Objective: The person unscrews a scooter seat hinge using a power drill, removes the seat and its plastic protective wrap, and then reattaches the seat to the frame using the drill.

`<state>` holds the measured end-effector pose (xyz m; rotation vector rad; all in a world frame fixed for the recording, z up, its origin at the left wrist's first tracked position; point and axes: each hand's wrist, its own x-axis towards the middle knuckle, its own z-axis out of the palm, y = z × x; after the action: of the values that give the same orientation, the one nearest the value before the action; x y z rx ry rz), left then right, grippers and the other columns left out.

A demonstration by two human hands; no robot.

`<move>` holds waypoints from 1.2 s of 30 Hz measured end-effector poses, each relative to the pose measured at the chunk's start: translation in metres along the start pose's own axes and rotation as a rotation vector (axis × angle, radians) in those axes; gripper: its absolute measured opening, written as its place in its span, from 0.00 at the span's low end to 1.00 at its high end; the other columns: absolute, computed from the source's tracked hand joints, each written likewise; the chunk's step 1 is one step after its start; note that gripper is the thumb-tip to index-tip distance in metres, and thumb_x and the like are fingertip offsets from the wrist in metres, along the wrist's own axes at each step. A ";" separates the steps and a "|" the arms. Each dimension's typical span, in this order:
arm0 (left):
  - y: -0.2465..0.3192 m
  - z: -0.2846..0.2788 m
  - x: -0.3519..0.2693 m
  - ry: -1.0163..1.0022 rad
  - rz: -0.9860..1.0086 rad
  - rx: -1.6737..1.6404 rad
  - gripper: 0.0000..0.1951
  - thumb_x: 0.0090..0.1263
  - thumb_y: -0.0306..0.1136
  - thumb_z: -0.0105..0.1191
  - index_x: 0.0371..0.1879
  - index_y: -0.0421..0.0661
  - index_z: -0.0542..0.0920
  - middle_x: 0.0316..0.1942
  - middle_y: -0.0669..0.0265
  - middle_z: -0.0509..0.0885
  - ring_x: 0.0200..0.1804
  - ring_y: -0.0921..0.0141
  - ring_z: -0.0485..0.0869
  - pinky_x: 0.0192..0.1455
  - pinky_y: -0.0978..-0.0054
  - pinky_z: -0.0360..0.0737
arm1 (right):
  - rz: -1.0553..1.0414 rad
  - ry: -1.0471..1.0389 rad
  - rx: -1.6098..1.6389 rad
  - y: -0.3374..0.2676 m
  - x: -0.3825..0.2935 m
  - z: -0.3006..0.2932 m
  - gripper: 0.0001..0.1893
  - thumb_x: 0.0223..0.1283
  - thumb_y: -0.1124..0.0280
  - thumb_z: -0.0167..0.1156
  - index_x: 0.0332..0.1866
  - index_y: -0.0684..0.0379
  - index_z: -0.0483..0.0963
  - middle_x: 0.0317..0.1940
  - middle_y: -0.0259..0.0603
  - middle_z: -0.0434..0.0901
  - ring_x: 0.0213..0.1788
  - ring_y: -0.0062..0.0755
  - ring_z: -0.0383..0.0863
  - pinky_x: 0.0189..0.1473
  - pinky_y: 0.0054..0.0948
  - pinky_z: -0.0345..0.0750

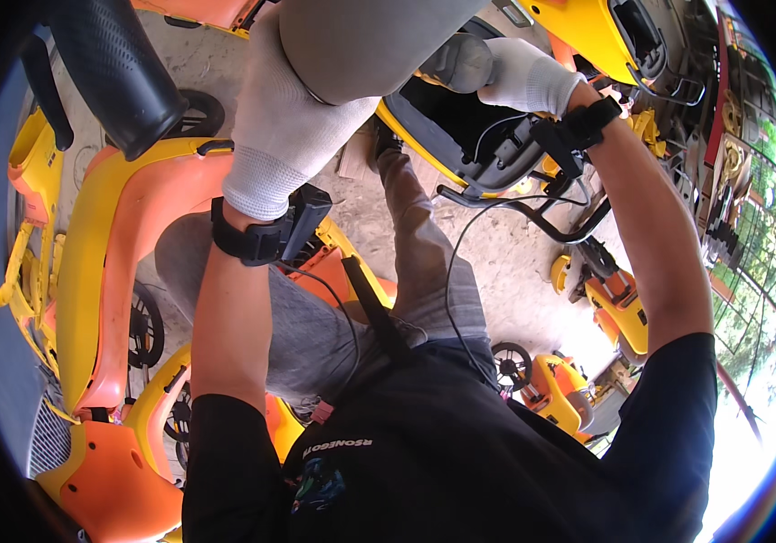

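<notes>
My left hand, in a white knit glove, is up against a large smooth grey part that looks like a scooter seat. That part hides the fingers, so their grip cannot be seen. My right hand, gloved in white with grey-coated fingers, is curled above an open black storage compartment with a yellow rim. Whether the curled fingers hold something is unclear. A black tubular rear rack juts out below my right wrist. Both wrists carry black strapped devices with cables.
A yellow and orange scooter body stands close on my left. Above it is a black handlebar grip. A small yellow and orange vehicle is on the concrete floor at right. Another yellow body stands at upper right.
</notes>
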<state>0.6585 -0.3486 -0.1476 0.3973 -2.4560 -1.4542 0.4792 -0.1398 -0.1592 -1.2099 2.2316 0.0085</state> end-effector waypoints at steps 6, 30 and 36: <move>0.011 -0.005 -0.004 0.001 -0.032 -0.116 0.26 0.55 0.34 0.64 0.52 0.44 0.70 0.48 0.61 0.77 0.49 0.66 0.79 0.53 0.71 0.74 | 0.119 -0.121 -0.029 -0.005 0.005 -0.007 0.17 0.43 0.70 0.59 0.42 0.60 0.77 0.33 0.50 0.82 0.39 0.49 0.81 0.46 0.36 0.77; 0.010 -0.011 -0.002 -0.059 -0.072 -0.101 0.26 0.55 0.36 0.64 0.51 0.43 0.71 0.45 0.62 0.79 0.47 0.67 0.80 0.52 0.70 0.75 | 0.193 -0.159 0.015 -0.019 0.002 -0.012 0.16 0.46 0.70 0.59 0.43 0.59 0.77 0.37 0.50 0.82 0.40 0.50 0.79 0.47 0.36 0.76; -0.011 0.004 -0.002 0.060 0.008 -0.028 0.20 0.56 0.34 0.63 0.47 0.45 0.74 0.43 0.62 0.80 0.45 0.66 0.80 0.51 0.69 0.75 | 0.154 -0.125 0.015 -0.011 0.002 -0.007 0.16 0.45 0.69 0.59 0.43 0.59 0.77 0.35 0.49 0.82 0.41 0.49 0.80 0.47 0.35 0.77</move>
<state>0.6598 -0.3499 -0.1590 0.4182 -2.3855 -1.4501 0.4837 -0.1495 -0.1516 -0.9987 2.2051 0.1252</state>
